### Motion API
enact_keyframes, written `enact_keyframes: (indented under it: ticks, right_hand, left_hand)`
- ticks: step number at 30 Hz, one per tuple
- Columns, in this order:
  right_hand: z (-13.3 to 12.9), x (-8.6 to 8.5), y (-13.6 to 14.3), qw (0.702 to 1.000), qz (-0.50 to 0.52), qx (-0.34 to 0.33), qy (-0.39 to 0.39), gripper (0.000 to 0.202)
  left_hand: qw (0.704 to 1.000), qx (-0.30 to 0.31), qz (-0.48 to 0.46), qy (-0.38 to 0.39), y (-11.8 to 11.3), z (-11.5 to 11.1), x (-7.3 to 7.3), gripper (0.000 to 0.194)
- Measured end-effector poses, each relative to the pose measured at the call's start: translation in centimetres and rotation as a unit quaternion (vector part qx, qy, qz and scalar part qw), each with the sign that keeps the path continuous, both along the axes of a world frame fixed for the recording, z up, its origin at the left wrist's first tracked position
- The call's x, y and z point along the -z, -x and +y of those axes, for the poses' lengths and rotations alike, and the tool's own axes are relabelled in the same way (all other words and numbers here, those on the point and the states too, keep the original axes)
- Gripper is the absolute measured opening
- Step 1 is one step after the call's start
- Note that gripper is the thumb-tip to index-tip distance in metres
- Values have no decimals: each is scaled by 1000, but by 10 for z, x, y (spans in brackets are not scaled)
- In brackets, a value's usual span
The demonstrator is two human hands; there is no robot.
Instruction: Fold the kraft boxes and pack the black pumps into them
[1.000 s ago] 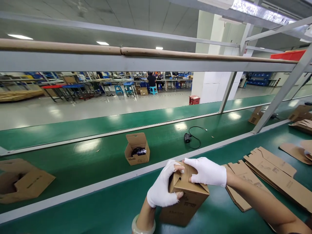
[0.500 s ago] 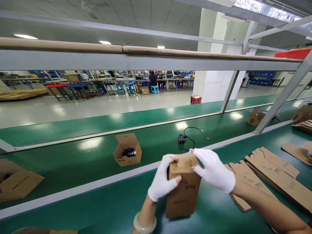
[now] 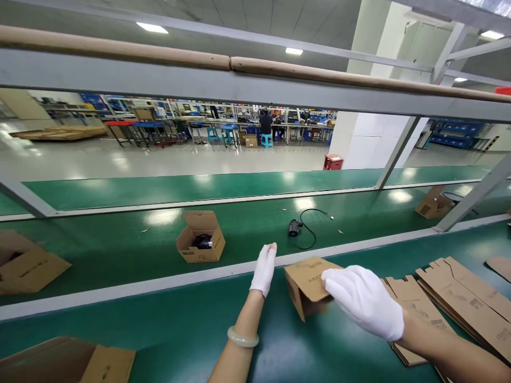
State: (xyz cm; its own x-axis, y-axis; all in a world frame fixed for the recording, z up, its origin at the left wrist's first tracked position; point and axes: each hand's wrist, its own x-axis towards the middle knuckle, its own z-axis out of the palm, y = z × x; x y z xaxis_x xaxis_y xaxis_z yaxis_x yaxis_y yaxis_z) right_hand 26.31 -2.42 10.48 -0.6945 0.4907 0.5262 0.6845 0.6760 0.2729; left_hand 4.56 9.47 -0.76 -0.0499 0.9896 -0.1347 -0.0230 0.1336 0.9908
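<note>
My right hand, in a white glove with bare fingertips, grips a small brown cardboard box by its right side. The box is tilted over the near green surface, its lower edge blurred. Left of it, my left hand is apart from the box, fingers stretched out and holding nothing. Its glove is white too, and a pale bangle circles the wrist. Nearest to its fingertips lies a small black motor-like part with a looped black cable, on the belt beyond the pale rail.
An open box with a dark part inside stands on the green belt. More open boxes are at left. Flat folded cartons lie at right. A metal rail divides the surfaces; a slanted post rises at right.
My left hand has let go of the box and moved forward and left. My right hand has tipped the box over from upright. The view has turned slightly left.
</note>
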Motion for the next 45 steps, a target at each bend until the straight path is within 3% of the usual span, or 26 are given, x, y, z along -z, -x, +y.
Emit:
enact_keyframes:
  ticks: [4, 9, 13, 16, 20, 24, 27, 30, 32, 34, 35, 38, 39, 40, 42, 45]
  right_hand:
    - [5, 7, -20, 995, -38, 90, -14, 20]
    - [20, 23, -39, 985, -60, 163, -21, 28]
    - [34, 27, -47, 982, -29, 184, -32, 28]
    - [42, 30, -53, 982, -5, 185, -43, 26]
    - [55, 41, -66, 985, 36, 151, -71, 32]
    - [61, 41, -66, 988, 72, 137, -20, 50]
    - [53, 21, -41, 983, 117, 139, 6, 59]
    - [40, 0, 10, 966, 208, 99, 120, 59]
    - [35, -5, 49, 936, 234, 38, 259, 63]
    - [34, -3, 82, 881, 225, -34, 415, 62]
    - [35, -2, 93, 838, 220, -66, 494, 55]
    - [36, -5, 103, 669, 248, -106, 692, 32]
    - [34, -10, 99, 628, 263, -108, 725, 29]
    - [32, -18, 93, 606, 281, -105, 737, 27]
    - [27, -38, 79, 623, 323, -81, 708, 25]
    - [26, -69, 70, 697, 415, -56, 581, 18]
  left_hand:
    - [989, 9, 148, 16, -6, 54, 18, 43]
    - [967, 13, 244, 68, -36, 124, 23, 46]
    - [979, 12, 174, 109, -48, 154, 23, 34]
    - [990, 14, 51, 129, -37, 158, 21, 26]
    - [981, 19, -168, 95, -1, 138, 6, 22]
    - [937, 32, -347, 19, 42, 90, -29, 22]
    - [894, 51, -443, -37, 62, 45, -62, 23]
    - [852, 69, -510, -95, 65, -1, -90, 48]
    - [850, 65, -507, -124, 59, -28, -103, 58]
    - [861, 46, -482, -154, 53, -48, -109, 60]
    - [871, 30, -459, -172, 52, -54, -110, 58]
    - [905, -61, -339, -249, 60, -59, -105, 59]
    - [914, -89, -292, -267, 66, -57, -102, 62]
    - [922, -104, -250, -278, 73, -54, -98, 67]
    - [940, -75, -186, -274, 85, -48, -92, 77]
    - [960, 49, -106, -255, 90, -46, -89, 86]
